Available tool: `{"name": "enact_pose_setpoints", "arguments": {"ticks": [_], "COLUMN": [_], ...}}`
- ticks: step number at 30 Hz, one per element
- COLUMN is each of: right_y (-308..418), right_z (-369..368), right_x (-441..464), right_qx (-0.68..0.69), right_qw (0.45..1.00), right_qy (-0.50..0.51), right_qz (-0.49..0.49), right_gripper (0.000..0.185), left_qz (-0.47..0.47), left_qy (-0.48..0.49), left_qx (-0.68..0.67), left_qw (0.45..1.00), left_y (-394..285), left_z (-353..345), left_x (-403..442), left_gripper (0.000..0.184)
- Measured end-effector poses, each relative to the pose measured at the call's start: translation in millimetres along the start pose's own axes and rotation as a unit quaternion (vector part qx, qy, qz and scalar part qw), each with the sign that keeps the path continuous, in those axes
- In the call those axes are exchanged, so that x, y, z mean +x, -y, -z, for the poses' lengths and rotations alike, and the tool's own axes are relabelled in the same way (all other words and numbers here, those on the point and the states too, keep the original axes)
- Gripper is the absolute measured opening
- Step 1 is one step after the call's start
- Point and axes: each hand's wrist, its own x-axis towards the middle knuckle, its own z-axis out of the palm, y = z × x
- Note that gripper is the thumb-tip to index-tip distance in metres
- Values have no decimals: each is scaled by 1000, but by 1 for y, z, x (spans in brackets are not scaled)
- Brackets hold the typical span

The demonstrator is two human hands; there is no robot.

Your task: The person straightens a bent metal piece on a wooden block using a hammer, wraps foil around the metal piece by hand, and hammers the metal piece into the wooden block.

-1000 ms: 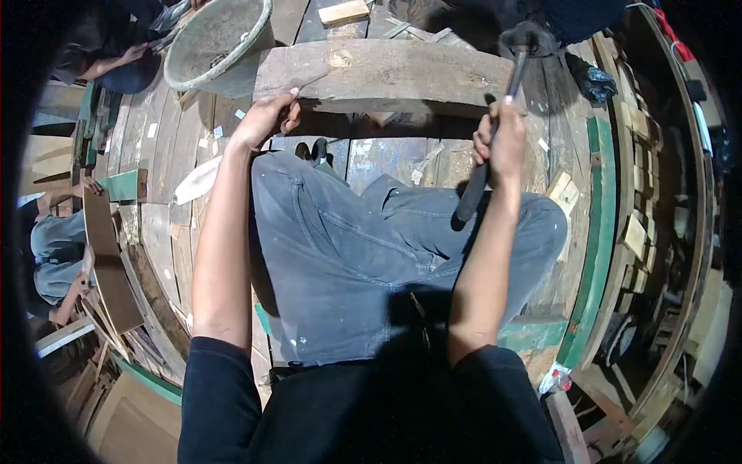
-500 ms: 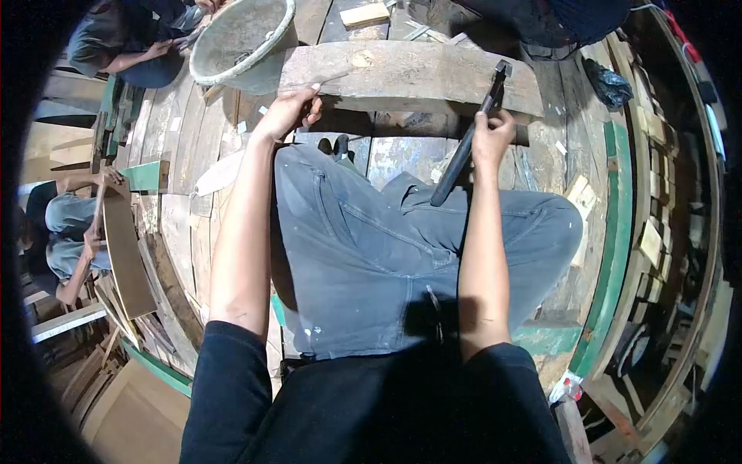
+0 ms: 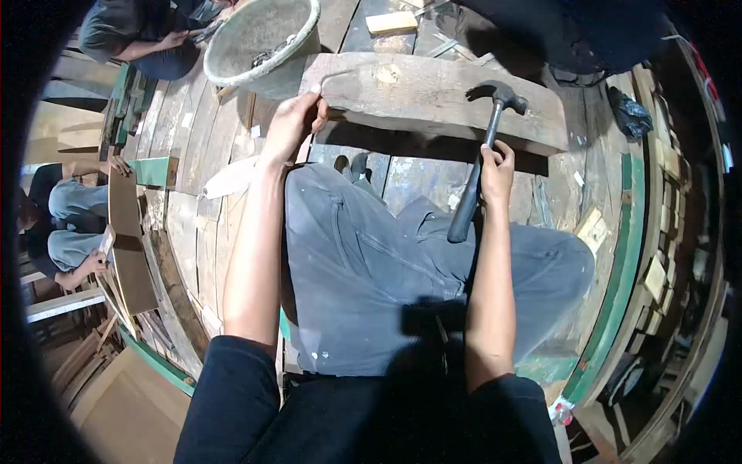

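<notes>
My right hand (image 3: 497, 174) is closed round the dark handle of a claw hammer (image 3: 468, 203). The hammer's head is up over the right part of a thick wooden plank (image 3: 433, 89), claw to the left and striking face to the right. My left hand (image 3: 294, 126) is at the plank's left front edge, with fingers pinched together. A thin, bent line shows on the plank just beyond those fingertips; whether it is a held piece, a mark or a shadow is unclear. The plank lies crosswise in front of my folded legs.
A grey bucket (image 3: 263, 46) with small dark bits inside stands behind the plank's left end. Beyond it a wood block (image 3: 391, 23) lies on the boards. At left another person's hands hold a board (image 3: 130, 240). A black plastic bag (image 3: 630, 114) is at right.
The hammer has turned in my right hand, so its claw and face now show side-on. My left hand stays at the plank's left end. The whole view has shifted slightly.
</notes>
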Motion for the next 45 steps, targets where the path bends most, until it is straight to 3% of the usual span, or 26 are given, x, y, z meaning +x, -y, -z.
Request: {"name": "enact_pose_setpoints", "arguments": {"ticks": [1,2,7,12,17,20,22,23,31,34,36,39,42,44,45], "right_y": [5,-3,22,18,24,18,13,3,25,26,17,8,20,26,33], "right_z": [-3,-9,-16,-22,-32,-36,-36,-34,-39,-36,-32,-29,-14,-3,1], "right_x": [-4,0,-7,-4,-6,-9,-11,-9,-13,-12,-8,0,6,9,12], "right_qx": [-32,42,-42,60,113,167,99,60,116,64,58,16,-45,-67,-62], "right_qw": [999,998,997,993,985,972,984,988,981,989,989,993,996,996,989], "right_qy": [8,29,59,71,66,61,74,95,115,109,113,106,76,-33,-78], "right_qz": [0,-37,-22,-74,-109,-153,-130,-110,-102,-71,-72,-50,3,42,112], "right_gripper": [50,50,35,11,6,18,28,18,12,19,37,42,39,34,31], "left_qz": [-2,-4,-17,10,33,41,48,46,31,13,14,19,8,-29,-18], "left_qy": [-7,-14,-47,-77,-82,-80,-61,-63,-50,-29,-45,-51,-51,-33,-40], "left_qx": [-9,-18,-53,-35,2,23,11,20,5,16,36,52,76,74,53], "left_qw": [1000,1000,997,996,996,996,997,997,998,999,998,997,996,996,998], "left_y": [-1,-2,-10,-9,-13,-15,-13,-14,-6,-3,-8,-12,-4,-8,0], "left_z": [0,-1,-5,-7,-16,-19,-15,-17,-14,-7,-11,-13,-5,-6,-2], "left_x": [0,0,-1,4,10,12,13,14,14,14,12,9,8,3,5], "left_gripper": [44,44,44,51,55,59,60,60,52,50,50,51,50,50,50]}}
